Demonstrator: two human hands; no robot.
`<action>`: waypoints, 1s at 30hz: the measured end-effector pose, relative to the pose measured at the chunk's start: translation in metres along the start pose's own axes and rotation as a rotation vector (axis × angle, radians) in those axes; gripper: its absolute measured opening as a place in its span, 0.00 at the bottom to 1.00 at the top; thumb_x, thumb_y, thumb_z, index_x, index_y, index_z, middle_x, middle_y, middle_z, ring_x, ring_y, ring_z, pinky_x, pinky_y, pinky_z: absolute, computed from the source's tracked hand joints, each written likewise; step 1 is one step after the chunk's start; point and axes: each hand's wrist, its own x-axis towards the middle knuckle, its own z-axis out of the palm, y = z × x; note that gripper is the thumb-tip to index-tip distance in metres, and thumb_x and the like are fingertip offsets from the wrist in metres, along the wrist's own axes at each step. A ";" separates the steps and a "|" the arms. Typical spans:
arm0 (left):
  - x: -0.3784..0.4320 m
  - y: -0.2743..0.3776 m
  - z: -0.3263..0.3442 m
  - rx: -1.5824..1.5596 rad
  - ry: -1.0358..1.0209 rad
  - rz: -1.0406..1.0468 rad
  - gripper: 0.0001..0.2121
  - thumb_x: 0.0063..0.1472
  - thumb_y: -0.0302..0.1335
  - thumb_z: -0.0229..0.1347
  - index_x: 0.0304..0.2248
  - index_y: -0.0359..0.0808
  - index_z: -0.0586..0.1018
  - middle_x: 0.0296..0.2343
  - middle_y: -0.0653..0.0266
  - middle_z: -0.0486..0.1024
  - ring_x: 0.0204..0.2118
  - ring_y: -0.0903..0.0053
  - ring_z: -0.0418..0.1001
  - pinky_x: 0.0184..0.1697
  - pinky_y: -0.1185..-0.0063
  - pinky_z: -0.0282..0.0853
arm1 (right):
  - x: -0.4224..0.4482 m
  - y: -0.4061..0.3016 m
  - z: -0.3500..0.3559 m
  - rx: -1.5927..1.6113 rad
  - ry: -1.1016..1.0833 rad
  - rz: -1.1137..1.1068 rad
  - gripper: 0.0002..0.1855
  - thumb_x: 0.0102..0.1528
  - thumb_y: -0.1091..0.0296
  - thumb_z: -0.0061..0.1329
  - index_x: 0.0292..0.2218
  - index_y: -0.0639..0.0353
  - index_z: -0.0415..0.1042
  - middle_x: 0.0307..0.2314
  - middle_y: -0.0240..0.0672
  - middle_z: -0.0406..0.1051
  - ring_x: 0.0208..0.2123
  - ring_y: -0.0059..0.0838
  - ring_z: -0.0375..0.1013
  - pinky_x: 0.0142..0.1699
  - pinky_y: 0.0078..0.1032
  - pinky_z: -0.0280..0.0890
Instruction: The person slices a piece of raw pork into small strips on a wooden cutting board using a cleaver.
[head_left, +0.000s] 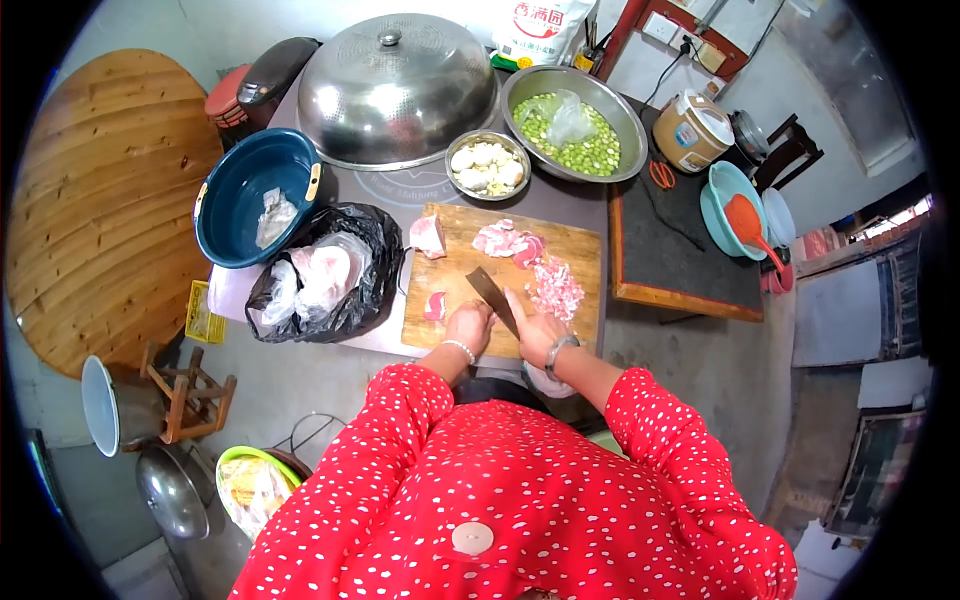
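My right hand (541, 339) grips a cleaver (491, 296), one finger laid along its blade, over a wooden cutting board (450, 270). Close to the blade's left side, my left hand (471, 328) rests curled on the board; whatever may be under its fingers is hidden. A small piece of raw meat (435, 306) lies left of that hand. Farther back are a thick chunk of meat (427, 237) at the left corner and several meat slices (506, 241). Finely chopped meat (556, 289) forms a pile to the right of the cleaver.
Behind the board stand a steel bowl of peeled garlic (487, 166), a large bowl of green beans or peas (592, 146) and a domed steel lid (397, 90). Leftward are a black plastic bag (382, 240) and blue basin (251, 161). A dark side table (675, 255) is at right.
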 end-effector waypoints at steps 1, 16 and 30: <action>0.000 0.000 0.000 0.006 -0.018 0.003 0.07 0.47 0.28 0.52 0.22 0.32 0.73 0.22 0.54 0.69 0.28 0.60 0.67 0.31 0.70 0.64 | -0.001 -0.002 0.000 -0.004 -0.029 0.008 0.40 0.45 0.73 0.33 0.56 0.49 0.27 0.27 0.52 0.69 0.30 0.48 0.69 0.36 0.38 0.62; -0.002 0.002 -0.002 0.010 -0.028 0.037 0.06 0.47 0.27 0.50 0.22 0.32 0.72 0.22 0.53 0.69 0.28 0.61 0.68 0.32 0.71 0.64 | 0.019 -0.004 0.007 0.075 0.022 0.025 0.41 0.46 0.70 0.36 0.55 0.53 0.27 0.29 0.53 0.68 0.29 0.48 0.69 0.36 0.38 0.63; -0.002 0.003 -0.004 0.026 -0.056 -0.054 0.08 0.49 0.30 0.50 0.22 0.32 0.72 0.22 0.52 0.69 0.27 0.60 0.69 0.31 0.70 0.65 | 0.004 -0.001 0.005 0.045 -0.024 -0.012 0.40 0.45 0.73 0.34 0.55 0.51 0.29 0.27 0.53 0.68 0.30 0.49 0.69 0.36 0.38 0.62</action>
